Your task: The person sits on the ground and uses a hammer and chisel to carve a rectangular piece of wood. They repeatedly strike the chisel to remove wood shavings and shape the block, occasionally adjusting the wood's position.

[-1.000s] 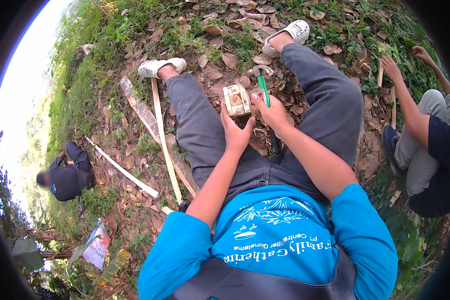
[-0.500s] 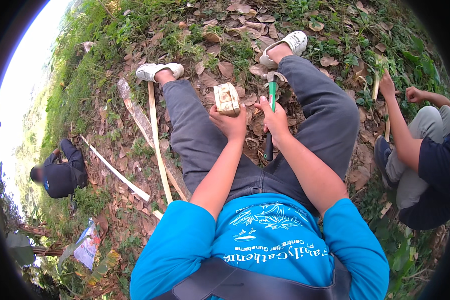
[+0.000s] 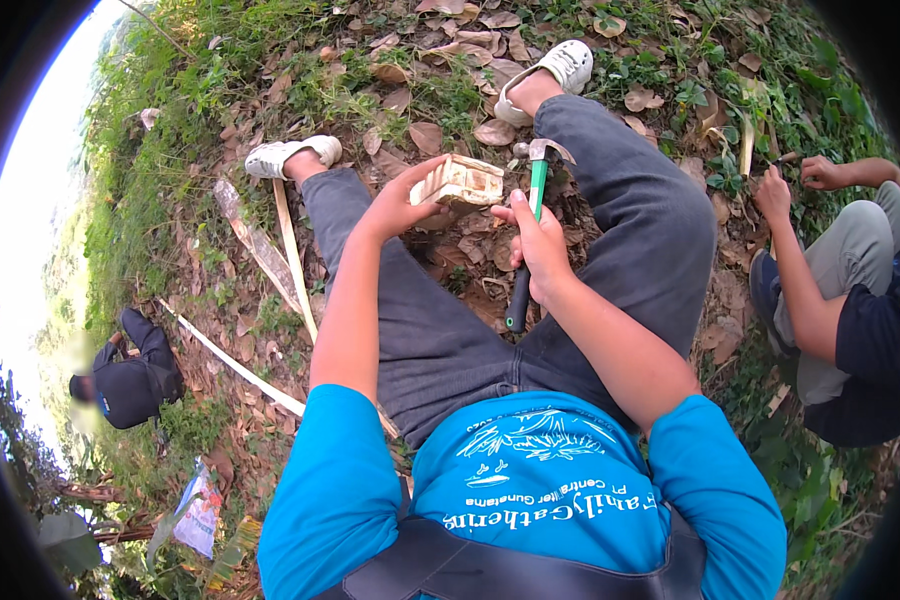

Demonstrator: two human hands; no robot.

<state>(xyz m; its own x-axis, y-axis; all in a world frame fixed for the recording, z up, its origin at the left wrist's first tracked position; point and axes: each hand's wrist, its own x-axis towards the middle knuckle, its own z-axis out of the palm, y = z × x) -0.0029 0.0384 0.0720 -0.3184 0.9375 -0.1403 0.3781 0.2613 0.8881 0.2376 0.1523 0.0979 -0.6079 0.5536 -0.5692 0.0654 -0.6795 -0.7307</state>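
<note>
My left hand [image 3: 398,205] grips a small pale wooden block [image 3: 467,183] by its left end. Frame-like recesses show on the block's near face, and it is held raised and tilted between my knees. To its right, my right hand [image 3: 543,248] is closed around the handle of a claw hammer [image 3: 538,182]. The hammer has a metal head at the top, a green shaft and a black grip that sticks out below my fist. Its head is close to the block but apart from it.
Long wooden strips [image 3: 292,250] and a rough plank [image 3: 255,240] lie on the leafy ground to my left. A co-worker [image 3: 840,290] crouches at the right, hands near a wood strip [image 3: 747,145]. Another person [image 3: 135,375] is far left, above a plastic bag [image 3: 198,510].
My left hand has swung up and to the left, turning the wooden block so that another side shows. The hammer has shifted slightly left in my right hand.
</note>
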